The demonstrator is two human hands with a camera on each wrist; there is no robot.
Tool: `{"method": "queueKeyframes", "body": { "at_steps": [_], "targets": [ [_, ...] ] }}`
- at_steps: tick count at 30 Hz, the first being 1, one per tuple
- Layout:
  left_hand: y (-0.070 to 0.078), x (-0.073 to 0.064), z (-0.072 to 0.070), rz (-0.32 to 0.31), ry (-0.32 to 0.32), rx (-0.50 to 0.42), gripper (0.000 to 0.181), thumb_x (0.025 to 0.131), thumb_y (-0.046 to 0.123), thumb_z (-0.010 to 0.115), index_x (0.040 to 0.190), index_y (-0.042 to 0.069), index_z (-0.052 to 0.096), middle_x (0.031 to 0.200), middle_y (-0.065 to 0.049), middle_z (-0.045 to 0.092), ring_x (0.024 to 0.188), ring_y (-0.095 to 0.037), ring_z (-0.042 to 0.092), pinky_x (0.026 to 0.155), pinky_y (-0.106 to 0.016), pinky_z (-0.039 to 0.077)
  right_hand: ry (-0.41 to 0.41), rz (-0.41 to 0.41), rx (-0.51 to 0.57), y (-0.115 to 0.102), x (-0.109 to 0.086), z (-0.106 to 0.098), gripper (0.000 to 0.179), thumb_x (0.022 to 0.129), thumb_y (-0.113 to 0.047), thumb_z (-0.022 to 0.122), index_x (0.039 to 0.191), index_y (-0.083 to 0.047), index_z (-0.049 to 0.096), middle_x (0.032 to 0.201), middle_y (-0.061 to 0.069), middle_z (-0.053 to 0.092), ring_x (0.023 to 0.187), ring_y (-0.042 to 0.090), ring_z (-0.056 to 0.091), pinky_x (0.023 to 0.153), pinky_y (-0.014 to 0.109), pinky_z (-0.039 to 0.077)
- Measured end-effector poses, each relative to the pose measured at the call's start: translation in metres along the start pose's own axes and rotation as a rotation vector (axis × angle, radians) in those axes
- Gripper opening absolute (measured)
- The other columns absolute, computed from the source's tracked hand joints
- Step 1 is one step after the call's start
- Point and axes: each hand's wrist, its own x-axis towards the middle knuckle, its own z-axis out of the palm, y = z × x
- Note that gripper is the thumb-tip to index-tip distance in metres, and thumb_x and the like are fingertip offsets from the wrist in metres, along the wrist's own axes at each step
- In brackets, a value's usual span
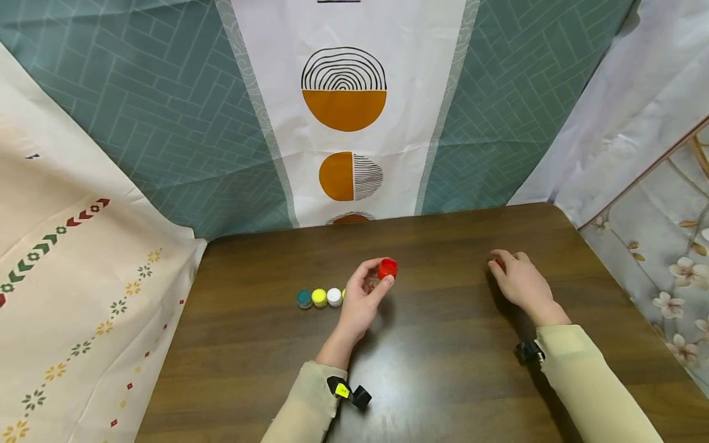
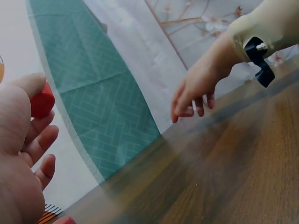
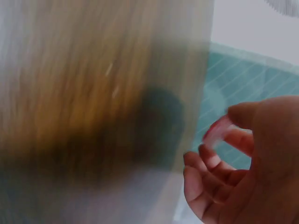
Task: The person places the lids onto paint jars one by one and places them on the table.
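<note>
My left hand [image 1: 359, 303] pinches a small red paint jar [image 1: 388, 269] between thumb and fingers, above the table. The jar's round top faces up and looks uncapped; in the left wrist view its red side [image 2: 43, 101] shows past the thumb. Well off to the right, my right hand [image 1: 523, 284] pinches a thin red lid [image 3: 217, 131] at the fingertips, blurred in the right wrist view. Beside the left hand stands a row of little paint jars: a dark teal one [image 1: 304, 299], a yellow one [image 1: 319, 298] and a white one [image 1: 334, 297]. Another yellow jar is mostly hidden behind that hand.
The brown wooden table [image 1: 238, 369] reaches back to a green and white patterned curtain [image 1: 354, 141]. Pale cloth [image 1: 83, 277] hangs along the left edge, and a floral curtain [image 1: 664, 271] along the right.
</note>
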Motion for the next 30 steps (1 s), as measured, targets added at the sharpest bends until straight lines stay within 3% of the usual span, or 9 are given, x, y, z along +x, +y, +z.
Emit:
{"method": "queueKeyframes", "body": {
  "at_steps": [3,10,17,30],
  "targets": [
    [0.001,0.001,0.000,0.001,-0.010,-0.007,0.036,0.099,0.002,0.074,0.134,-0.001,0.065,0.117,-0.007,0.069,0.096,-0.024,0.059,0.081,-0.024,0.048,0.026,-0.028,0.069,-0.016,-0.004,-0.004,0.048,0.116,-0.038,0.046,0.141,0.001,0.060,0.127,0.031,0.061,0.118,0.051,0.059,0.097,0.067,0.047],
    [0.002,-0.002,0.000,-0.010,-0.044,0.003,0.038,0.100,0.004,0.073,0.138,0.001,0.065,0.120,-0.008,0.070,0.097,-0.021,0.060,0.083,-0.025,0.050,0.070,-0.135,0.254,-0.056,-0.015,-0.010,0.041,0.111,-0.043,0.058,0.130,-0.009,0.070,0.112,0.008,0.071,0.101,0.028,0.064,0.087,0.047,0.050],
    [-0.001,-0.002,0.001,-0.008,-0.083,0.004,0.041,0.102,0.004,0.071,0.142,0.002,0.065,0.124,-0.011,0.069,0.099,-0.018,0.060,0.085,-0.025,0.050,0.046,-0.211,0.310,-0.084,-0.025,-0.015,0.036,0.113,-0.040,0.054,0.135,-0.016,0.071,0.124,0.004,0.072,0.107,0.025,0.066,0.092,0.049,0.052],
    [0.000,-0.004,-0.001,-0.022,-0.080,-0.027,0.042,0.101,0.005,0.072,0.143,0.002,0.065,0.124,-0.008,0.070,0.101,-0.018,0.061,0.086,-0.025,0.051,0.084,-0.295,0.307,-0.093,-0.030,-0.019,0.024,0.111,-0.033,0.062,0.127,-0.020,0.075,0.104,-0.006,0.069,0.086,0.015,0.062,0.075,0.032,0.052]
  ]
}}
